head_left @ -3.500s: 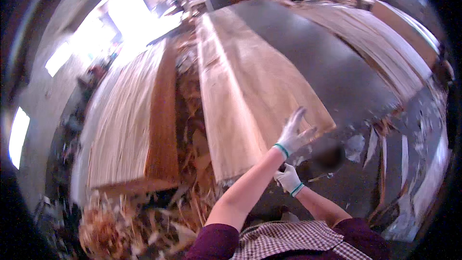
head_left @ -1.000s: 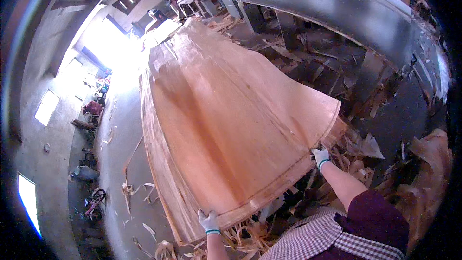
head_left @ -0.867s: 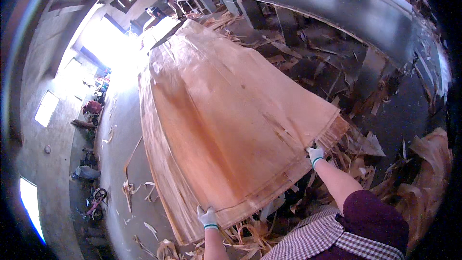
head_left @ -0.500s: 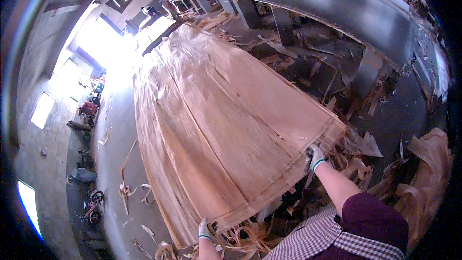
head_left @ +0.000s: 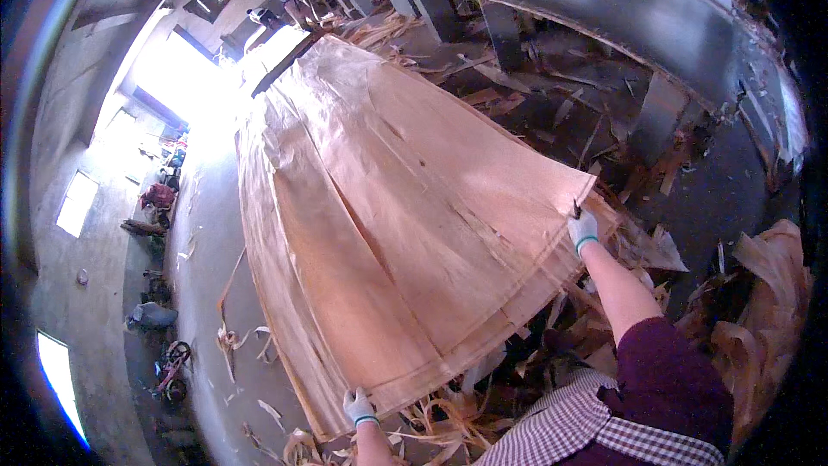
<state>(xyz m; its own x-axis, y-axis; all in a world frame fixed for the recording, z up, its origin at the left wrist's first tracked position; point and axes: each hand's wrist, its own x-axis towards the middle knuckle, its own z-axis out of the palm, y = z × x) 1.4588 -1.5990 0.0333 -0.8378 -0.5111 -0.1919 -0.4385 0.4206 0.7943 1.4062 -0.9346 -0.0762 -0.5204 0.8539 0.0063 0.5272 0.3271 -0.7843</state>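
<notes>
From the head camera, here's the right hand (head_left: 583, 229) pinching the wood sheet (head_left: 405, 207) near its right corner; the left hand (head_left: 359, 406) lies on the left edge, its grip hard to tell. Even, gentle tension should spare tears. The sheet tops a pile (head_left: 539, 295), long axis running away and leftward.

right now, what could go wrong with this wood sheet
The thin wood sheet might tear: a long dark line, perhaps a split or fold, runs along it, and the right hand grips its near edge.
The small dark object at that hand could snag the sheet.
Loose scraps near the person could be a trip hazard.
</notes>
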